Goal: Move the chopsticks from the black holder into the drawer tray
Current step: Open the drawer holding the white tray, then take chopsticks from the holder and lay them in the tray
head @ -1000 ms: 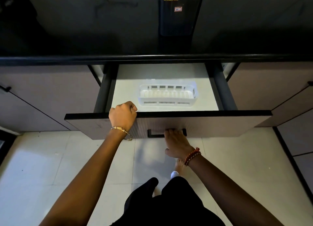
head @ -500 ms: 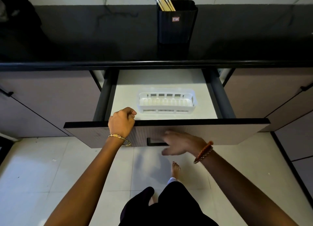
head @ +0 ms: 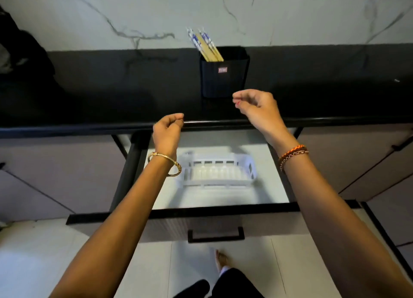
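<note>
Several chopsticks (head: 204,45) with blue-and-white tops lean to the left inside a black holder (head: 224,79) standing on the dark countertop. Below, the drawer (head: 214,213) is pulled out, and a white slotted tray (head: 218,171) lies inside it with nothing in it. My left hand (head: 168,131) hovers over the counter edge above the drawer, fingers loosely curled and holding nothing. My right hand (head: 257,108) is raised just in front of the holder's lower right, fingers loosely curled and holding nothing.
The black countertop (head: 111,85) runs the full width, backed by a white marble wall (head: 89,14). A dark object (head: 20,58) sits at the far left. Closed cabinet fronts flank the drawer. The drawer handle (head: 215,236) faces me; my feet stand on the tiled floor below.
Both hands have left the drawer front and risen toward the countertop; the right hand now sits near the holder. The view has tilted up, showing more of the wall and chopsticks.
</note>
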